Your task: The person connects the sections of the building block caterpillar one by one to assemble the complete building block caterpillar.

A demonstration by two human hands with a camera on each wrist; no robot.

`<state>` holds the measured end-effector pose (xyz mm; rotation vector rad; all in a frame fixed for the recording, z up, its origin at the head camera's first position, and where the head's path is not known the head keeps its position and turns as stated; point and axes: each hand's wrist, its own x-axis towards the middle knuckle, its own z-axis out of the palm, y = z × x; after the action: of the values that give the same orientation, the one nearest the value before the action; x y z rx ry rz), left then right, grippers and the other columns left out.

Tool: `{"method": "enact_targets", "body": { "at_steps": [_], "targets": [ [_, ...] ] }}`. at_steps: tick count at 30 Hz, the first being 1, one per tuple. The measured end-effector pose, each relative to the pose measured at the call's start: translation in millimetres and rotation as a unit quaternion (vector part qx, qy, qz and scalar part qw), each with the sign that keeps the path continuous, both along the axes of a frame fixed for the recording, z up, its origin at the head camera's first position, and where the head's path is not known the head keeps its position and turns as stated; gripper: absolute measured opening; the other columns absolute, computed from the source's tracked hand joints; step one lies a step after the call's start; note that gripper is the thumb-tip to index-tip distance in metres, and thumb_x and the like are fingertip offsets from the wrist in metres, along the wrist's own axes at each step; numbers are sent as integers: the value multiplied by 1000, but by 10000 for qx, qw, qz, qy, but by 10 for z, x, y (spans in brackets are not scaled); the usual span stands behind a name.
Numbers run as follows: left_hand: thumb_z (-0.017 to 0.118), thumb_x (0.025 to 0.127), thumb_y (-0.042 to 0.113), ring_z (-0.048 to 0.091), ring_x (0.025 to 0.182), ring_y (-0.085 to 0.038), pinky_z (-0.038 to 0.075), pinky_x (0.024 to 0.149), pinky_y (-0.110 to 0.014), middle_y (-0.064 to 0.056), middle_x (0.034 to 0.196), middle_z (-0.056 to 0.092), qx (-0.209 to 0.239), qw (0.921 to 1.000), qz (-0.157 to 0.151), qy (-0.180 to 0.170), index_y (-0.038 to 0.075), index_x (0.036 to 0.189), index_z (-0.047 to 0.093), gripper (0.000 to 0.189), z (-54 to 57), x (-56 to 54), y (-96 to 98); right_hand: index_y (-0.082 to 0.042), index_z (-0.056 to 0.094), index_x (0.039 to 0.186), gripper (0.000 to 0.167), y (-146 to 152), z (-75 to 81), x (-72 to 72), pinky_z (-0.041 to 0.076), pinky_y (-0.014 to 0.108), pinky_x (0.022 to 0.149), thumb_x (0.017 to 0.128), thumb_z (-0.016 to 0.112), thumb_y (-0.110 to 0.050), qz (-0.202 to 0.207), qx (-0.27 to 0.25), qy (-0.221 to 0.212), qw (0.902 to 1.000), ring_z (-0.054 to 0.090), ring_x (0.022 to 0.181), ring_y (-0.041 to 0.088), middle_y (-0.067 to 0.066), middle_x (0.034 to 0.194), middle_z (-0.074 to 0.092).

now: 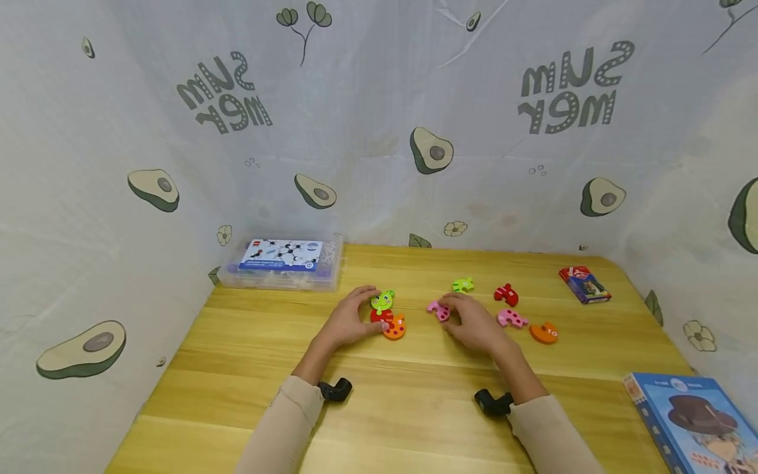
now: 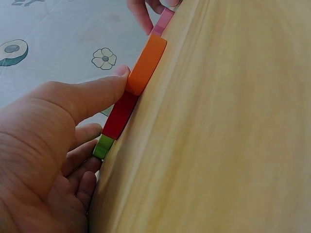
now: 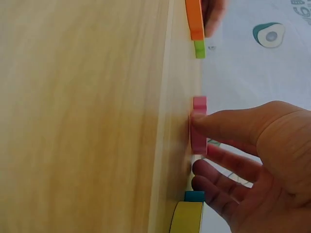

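Observation:
My left hand curls around a short row of joined puzzle pieces lying on the table. The row has a green smiling-face piece, a red piece and an orange dotted piece. The left thumb presses the orange piece's edge, while the fingers reach round by the green one. To the right, my right hand pinches a pink dotted puzzle piece between thumb and fingers, low at the tabletop. A gap separates this pink piece from the joined row.
Beyond and right of the right hand lie a green striped piece, a red piece, another pink piece and an orange piece. A clear plastic case stands back left, a small card box back right, a blue box front right.

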<state>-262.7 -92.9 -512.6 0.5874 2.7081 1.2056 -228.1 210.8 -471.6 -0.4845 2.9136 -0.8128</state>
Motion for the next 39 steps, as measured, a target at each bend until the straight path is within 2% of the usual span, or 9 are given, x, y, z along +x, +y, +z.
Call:
{"method": "enact_targets", "body": {
  "at_steps": [4,10,14,23,29,39],
  "targets": [
    [82,84,46,37,152,-33,31,123,-57,-2,163,41,5,10000,-10,-4,20,151,53,78,-4,-11,-18,-4,64,133,43,-23,-10,-13,51,56,104,94,75,-17,-62,-49,9,10000,60,118,35,16,137,61],
    [81,84,48,37,152,-33,32,123,-57,-2,163,41,-84,9999,15,62,21,151,53,77,-4,-21,-35,-3,65,128,40,-69,-21,-36,51,46,90,94,76,-20,-79,-75,64,9999,56,98,25,12,119,64],
    [82,83,49,36,152,-34,31,123,-58,-3,164,40,-168,9998,-46,136,21,151,53,79,13,-15,-35,-4,65,127,38,-78,-22,-41,50,43,87,95,75,-20,-191,-90,52,9998,55,95,23,9,113,64],
    [82,81,51,36,152,-35,33,121,-59,-4,164,39,-236,9995,-121,174,22,151,52,81,0,-8,-34,-5,64,130,41,-93,-48,-40,54,47,92,94,76,-21,-309,-335,88,9989,61,103,25,11,118,66],
    [82,81,51,36,152,-34,32,122,-59,-3,164,39,-243,9995,-121,159,22,151,52,82,8,8,-25,-7,67,128,39,-175,14,-25,53,38,82,92,77,-19,-99,-587,260,9979,59,91,21,7,106,66],
    [81,81,54,34,153,-33,31,123,-57,-2,165,38,-320,9993,-117,153,22,153,51,84,41,25,8,-8,69,128,38,-338,69,-17,58,42,88,92,76,-14,390,-748,328,9959,64,98,23,13,137,63]
  ]
}}
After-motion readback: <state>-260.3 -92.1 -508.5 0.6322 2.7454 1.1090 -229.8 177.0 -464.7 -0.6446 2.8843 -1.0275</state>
